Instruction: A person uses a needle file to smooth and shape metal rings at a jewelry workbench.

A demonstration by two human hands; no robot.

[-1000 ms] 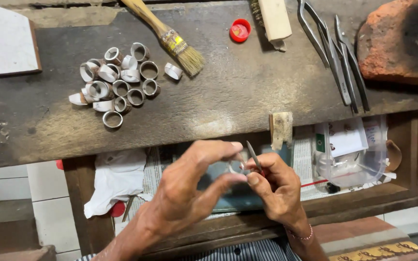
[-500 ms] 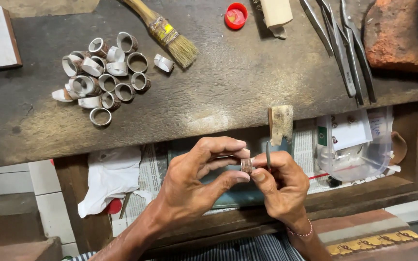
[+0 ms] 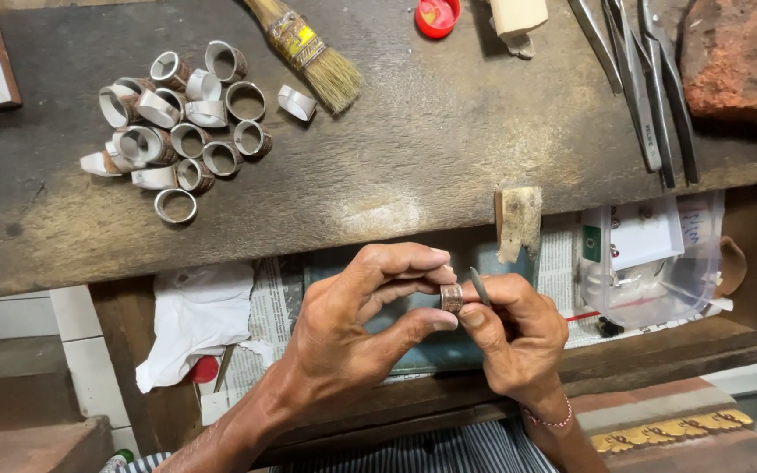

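My left hand (image 3: 357, 328) pinches a small patterned metal ring (image 3: 451, 298) between thumb and fingertips, over an open wooden drawer (image 3: 659, 346). My right hand (image 3: 514, 328) holds a thin grey tool (image 3: 480, 285), its tip right beside the ring. The two hands touch at the fingertips. A pile of several silver and copper-toned rings (image 3: 181, 123) lies on the worn wooden bench (image 3: 413, 158) at upper left, far from both hands.
On the bench lie a paintbrush (image 3: 308, 52), a red cap (image 3: 437, 16), long metal tweezers and pliers (image 3: 646, 88), and a red brick (image 3: 738, 57). A wooden bench peg (image 3: 519, 221) juts over the drawer. The drawer holds newspaper, white cloth (image 3: 194, 320) and a clear plastic box (image 3: 650, 263).
The view has shifted slightly, and both hands sit a little lower and to the right. The ring has turned in my left fingers, and the tool stays against it.
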